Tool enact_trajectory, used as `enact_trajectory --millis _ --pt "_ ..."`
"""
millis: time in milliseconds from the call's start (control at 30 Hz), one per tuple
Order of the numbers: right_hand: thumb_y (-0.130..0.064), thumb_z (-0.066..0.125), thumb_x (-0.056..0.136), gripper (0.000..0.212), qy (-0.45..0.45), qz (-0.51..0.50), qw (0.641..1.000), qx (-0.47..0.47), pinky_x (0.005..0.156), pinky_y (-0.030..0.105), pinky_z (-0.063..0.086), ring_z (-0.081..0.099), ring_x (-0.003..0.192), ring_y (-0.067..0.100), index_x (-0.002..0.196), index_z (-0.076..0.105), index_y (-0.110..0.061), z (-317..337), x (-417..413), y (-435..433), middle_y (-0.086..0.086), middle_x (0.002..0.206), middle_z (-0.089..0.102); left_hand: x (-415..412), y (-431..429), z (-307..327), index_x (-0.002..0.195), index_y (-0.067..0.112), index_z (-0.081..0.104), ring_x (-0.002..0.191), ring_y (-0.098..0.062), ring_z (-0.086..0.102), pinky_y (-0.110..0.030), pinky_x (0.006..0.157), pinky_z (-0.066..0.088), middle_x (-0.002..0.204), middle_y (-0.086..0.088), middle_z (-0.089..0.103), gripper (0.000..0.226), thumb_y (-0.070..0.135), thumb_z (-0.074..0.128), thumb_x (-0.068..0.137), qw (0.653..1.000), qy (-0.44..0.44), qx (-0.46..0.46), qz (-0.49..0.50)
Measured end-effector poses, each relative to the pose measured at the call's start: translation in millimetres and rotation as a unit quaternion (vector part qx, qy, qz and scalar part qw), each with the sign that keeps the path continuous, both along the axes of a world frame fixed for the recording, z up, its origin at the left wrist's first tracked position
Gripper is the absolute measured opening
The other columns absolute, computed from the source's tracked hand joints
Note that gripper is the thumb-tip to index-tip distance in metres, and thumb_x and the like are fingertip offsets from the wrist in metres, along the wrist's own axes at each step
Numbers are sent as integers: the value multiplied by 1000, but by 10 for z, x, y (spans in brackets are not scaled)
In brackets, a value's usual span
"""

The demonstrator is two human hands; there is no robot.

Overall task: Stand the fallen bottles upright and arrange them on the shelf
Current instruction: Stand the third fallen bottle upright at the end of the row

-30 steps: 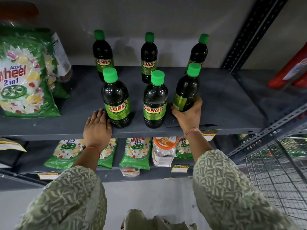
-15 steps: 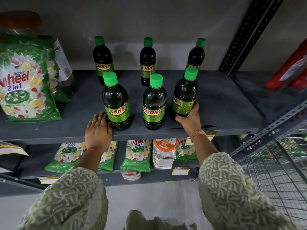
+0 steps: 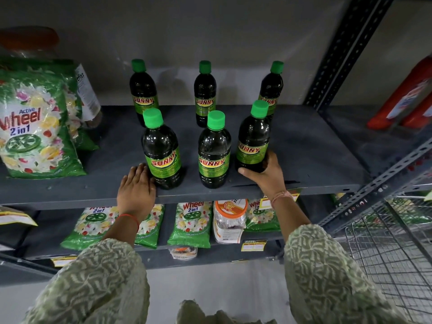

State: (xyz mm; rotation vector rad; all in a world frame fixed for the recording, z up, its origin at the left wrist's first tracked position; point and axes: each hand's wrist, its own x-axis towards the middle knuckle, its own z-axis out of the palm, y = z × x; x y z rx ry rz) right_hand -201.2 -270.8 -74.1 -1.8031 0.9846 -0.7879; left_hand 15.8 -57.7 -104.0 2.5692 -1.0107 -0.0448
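Observation:
Several dark Sunny bottles with green caps stand upright in two rows on the grey shelf (image 3: 311,146). In the front row are a left bottle (image 3: 162,150), a middle bottle (image 3: 214,152) and a right bottle (image 3: 253,141). Behind them stand a back left bottle (image 3: 142,90), a back middle bottle (image 3: 204,92) and a back right bottle (image 3: 271,86). My right hand (image 3: 266,175) grips the base of the front right bottle. My left hand (image 3: 136,189) lies flat on the shelf edge, fingers together, touching the foot of the front left bottle.
Green Wheel detergent packs (image 3: 35,127) lean at the shelf's left end. More packs and an orange-lidded jar (image 3: 230,217) lie on the lower shelf. Red bottles (image 3: 406,97) sit on the neighbouring shelf, past a slotted upright (image 3: 343,52). A wire basket (image 3: 388,253) is at lower right.
My right hand has turned the front right bottle so that its label faces me, and the bottle now stands straight. My left hand has stayed on the shelf edge.

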Motion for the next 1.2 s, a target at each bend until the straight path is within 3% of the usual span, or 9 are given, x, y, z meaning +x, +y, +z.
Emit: enact_trajectory --millis 100,167,267,400,633,1200 --pt "-28 87 53 88 33 -35 998 -29 100 35 39 41 120 22 123 38 -8 -20 87 5 10 125 45 3 -1 13 141 7 26 144 -27 18 -41 119 13 154 -12 26 48 21 29 95 1000 2 11 -4" --pt "-25 87 54 79 35 -51 997 -37 97 39 43 47 117 28 117 43 -6 -28 98 9 14 121 51 0 0 25 142 6 25 144 -27 17 -40 119 12 154 -12 24 49 22 28 96 1000 3 18 -8" --pt "-17 84 60 62 31 -40 998 -31 89 35 45 55 107 28 110 49 -5 -24 28 17 15 113 60 7 7 29 142 5 24 144 -28 17 -41 119 13 154 -13 24 49 22 29 95 1000 6 21 -12" --pt "-10 77 69 54 39 2 999 -27 87 28 39 53 104 22 114 48 -6 1 -81 59 14 115 60 11 1 30 142 6 23 144 -28 16 -41 119 13 155 -13 23 50 23 28 96 1000 9 26 -14" --pt "-7 70 75 58 44 38 998 -13 92 25 35 48 110 17 126 42 -8 25 -213 167 11 124 56 32 -6 50 143 7 21 145 -28 14 -42 120 12 155 -13 20 50 24 27 96 999 22 42 -22" --pt "-5 67 78 61 41 57 998 -3 94 24 33 43 110 10 132 38 -11 23 -284 255 9 129 54 30 1 41 144 8 18 145 -27 12 -42 120 12 156 -11 17 51 24 25 96 999 19 44 -21"
